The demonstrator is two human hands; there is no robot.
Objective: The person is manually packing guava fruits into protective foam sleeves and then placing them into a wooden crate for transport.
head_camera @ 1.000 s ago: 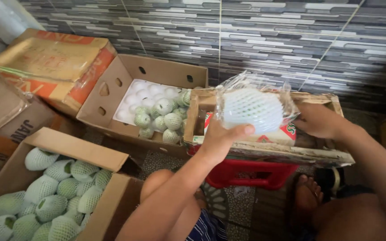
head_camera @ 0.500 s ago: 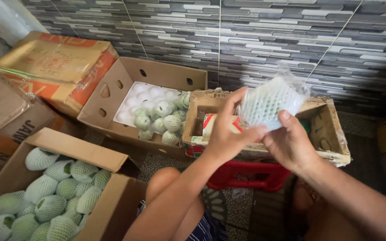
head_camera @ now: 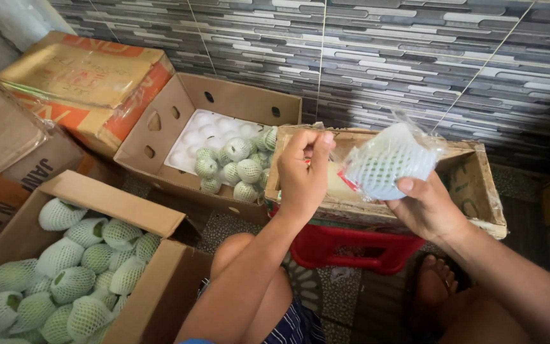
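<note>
The right hand (head_camera: 429, 207) now carries the netted fruit (head_camera: 386, 162) alone, its fingers cupped under it and the thumb pressed on the front. The fruit, in white foam net with a clear plastic bag (head_camera: 415, 130) around it, sits just above this hand, over the wooden crate (head_camera: 479, 185). Half a second ago both hands were on the fruit; the left hand (head_camera: 303, 175) has since come off and now stands just left of it, fingers closed in a pinch. It may be holding a small thin thing, perhaps a tie or the bag's edge, but the view is too poor to be sure. So the bagging seems nearly done. Far to the left of the left hand, an open carton (head_camera: 160, 127) holds a white tray with some netted fruits, and below it the near carton (head_camera: 116, 204) is full of them.
</note>
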